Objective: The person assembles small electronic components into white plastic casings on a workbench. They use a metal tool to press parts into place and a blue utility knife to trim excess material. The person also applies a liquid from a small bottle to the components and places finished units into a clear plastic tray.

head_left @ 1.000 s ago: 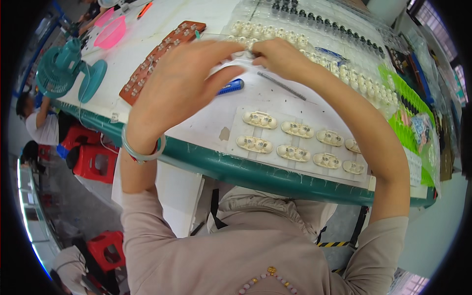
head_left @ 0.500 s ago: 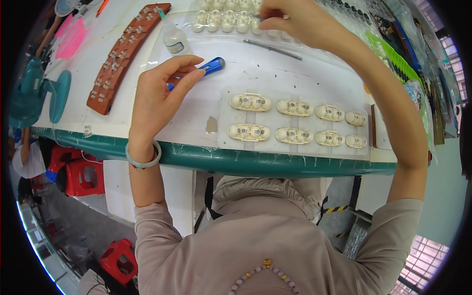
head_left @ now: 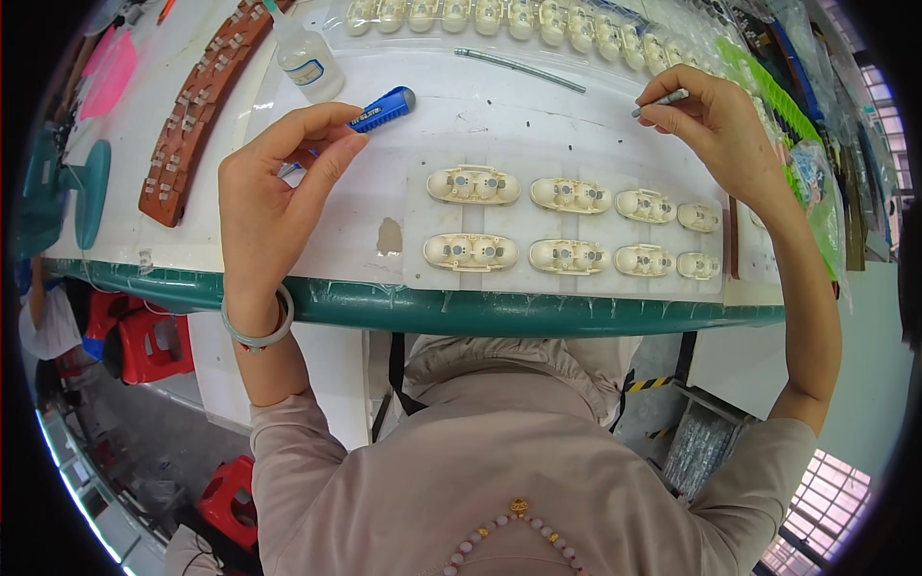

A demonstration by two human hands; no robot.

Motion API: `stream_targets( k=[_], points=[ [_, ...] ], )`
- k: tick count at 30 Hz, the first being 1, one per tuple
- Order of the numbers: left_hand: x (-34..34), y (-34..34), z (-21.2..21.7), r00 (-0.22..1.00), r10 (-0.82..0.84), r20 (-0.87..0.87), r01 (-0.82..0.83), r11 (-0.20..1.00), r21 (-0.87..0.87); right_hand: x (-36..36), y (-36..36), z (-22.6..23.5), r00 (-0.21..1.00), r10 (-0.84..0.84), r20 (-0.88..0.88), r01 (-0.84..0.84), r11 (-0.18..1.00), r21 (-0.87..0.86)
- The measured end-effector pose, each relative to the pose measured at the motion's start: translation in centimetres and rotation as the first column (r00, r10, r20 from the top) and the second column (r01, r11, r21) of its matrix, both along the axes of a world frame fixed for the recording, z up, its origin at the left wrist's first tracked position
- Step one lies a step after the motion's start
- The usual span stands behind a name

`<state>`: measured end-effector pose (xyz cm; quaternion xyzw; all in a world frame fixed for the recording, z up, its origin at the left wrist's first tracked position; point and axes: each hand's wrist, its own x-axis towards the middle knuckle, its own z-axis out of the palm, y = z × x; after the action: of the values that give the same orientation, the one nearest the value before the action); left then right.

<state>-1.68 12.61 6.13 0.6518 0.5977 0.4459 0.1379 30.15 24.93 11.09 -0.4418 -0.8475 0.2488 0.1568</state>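
Observation:
My left hand [head_left: 288, 187] is closed around a blue utility knife [head_left: 384, 108], held above the white work surface with its thick end showing past my fingertips. On the right, my right hand [head_left: 711, 125] pinches a short grey metal rod [head_left: 663, 103] between thumb and fingers. Between and below the hands lies a pale tray [head_left: 523, 226] bearing two rows of cream plastic parts [head_left: 473, 184], each with small grey discs in it. A long thin grey rod [head_left: 519, 69] rests on the surface beyond the tray, apart from both hands.
A clear bottle [head_left: 309, 67] with a teal tip stands beside a brown strip [head_left: 197, 115] of small metal pieces. More cream parts [head_left: 488, 14] fill a clear plastic tray at the back. Green racks [head_left: 744, 77] stand at right. The table's green edge [head_left: 528, 320] runs nearest me.
My right hand has come from over the back parts toward the right and nearer me, with the short grey rod now visible in it. My left hand has shifted slightly left, keeping the utility knife.

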Motion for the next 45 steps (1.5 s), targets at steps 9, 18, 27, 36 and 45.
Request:
stream_targets(
  k=[9, 18, 27, 36, 45],
  points=[
    [-1.5, -0.4, -0.4, 0.992, 0.019, 0.122, -0.015, 0.999, -0.033, -0.7, -2.3, 1.6, 0.994, -0.014, -0.109, 0.009, 0.999, -0.05],
    [8.8, 2.3, 6.9, 0.814, -0.461, 0.352, 0.516, 0.853, -0.077, -4.9, -2.9, 12.6, 0.876, 0.438, 0.203, -0.33, 0.849, -0.412],
    [14.9, 3.3, 8.9, 0.738, -0.463, 0.491, 0.591, 0.795, -0.138, 1.4, -5.2, 10.8, 0.94, 0.34, -0.002, -0.334, 0.921, -0.202],
    [22.7, 5.6, 9.0, 0.679, -0.515, 0.524, 0.622, 0.782, -0.038, 10.1, -6.9, 10.2, 0.931, -0.056, -0.361, -0.006, 0.986, -0.169],
    [30.2, 9.4, 5.4, 0.451, -0.598, 0.662, 0.67, 0.717, 0.19, 18.4, -4.7, 4.9, 0.8, -0.288, -0.526, 0.122, 0.937, -0.327]
  ],
)
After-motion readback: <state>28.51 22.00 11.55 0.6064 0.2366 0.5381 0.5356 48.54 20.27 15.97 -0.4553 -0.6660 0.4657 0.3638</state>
